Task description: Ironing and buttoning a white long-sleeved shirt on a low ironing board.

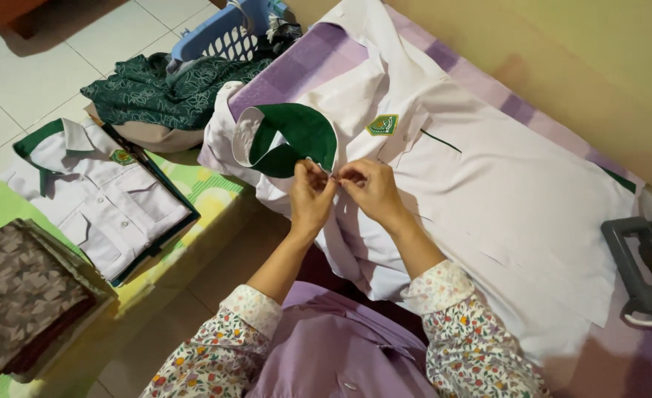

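Note:
A white shirt (pixel 488 199) with a green-lined collar (pixel 296 136) and a chest badge (pixel 383 125) lies spread on a purple striped cloth (pixel 296 70). My left hand (pixel 310 195) and my right hand (pixel 370 188) meet just below the collar, fingertips pinching the shirt's front edges together at the top button. Both wrists come out of flowered sleeves.
A folded white and green shirt (pixel 101 195) lies at the left on a green-yellow mat (pixel 208 191), beside a folded brown patterned cloth (pixel 20 295). Dark green fabric (pixel 164 92) and a blue laundry basket (pixel 223 33) sit behind. A dark iron (pixel 647 269) stands at the right edge.

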